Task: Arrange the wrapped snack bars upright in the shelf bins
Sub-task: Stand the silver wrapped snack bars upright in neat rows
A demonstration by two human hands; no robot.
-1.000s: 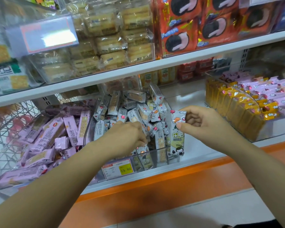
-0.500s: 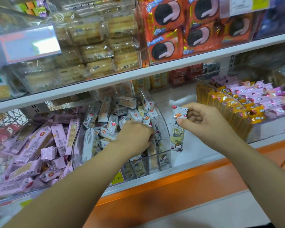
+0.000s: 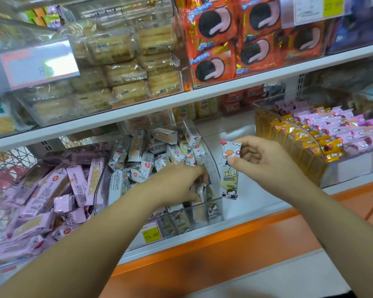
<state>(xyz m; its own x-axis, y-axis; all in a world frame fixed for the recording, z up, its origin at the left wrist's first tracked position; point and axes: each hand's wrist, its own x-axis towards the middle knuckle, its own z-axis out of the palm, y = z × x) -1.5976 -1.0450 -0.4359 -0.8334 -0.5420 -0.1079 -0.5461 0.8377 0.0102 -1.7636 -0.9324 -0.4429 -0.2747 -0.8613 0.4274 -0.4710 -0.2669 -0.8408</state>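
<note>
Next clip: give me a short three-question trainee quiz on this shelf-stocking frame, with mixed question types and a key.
1. Multiple choice: the right hand pinches the white cartoon-print wrapped snack bar by its: A) top part B) middle C) bottom end.
2. True or false: the pink wrapped bars in the left-side bin stand in neat upright rows.
3. Fill in: the left hand reaches into the clear plastic bin; the yellow price tag at its front reads ____.
Key: 1 A; 2 false, they lie jumbled; 3 15.80.
</note>
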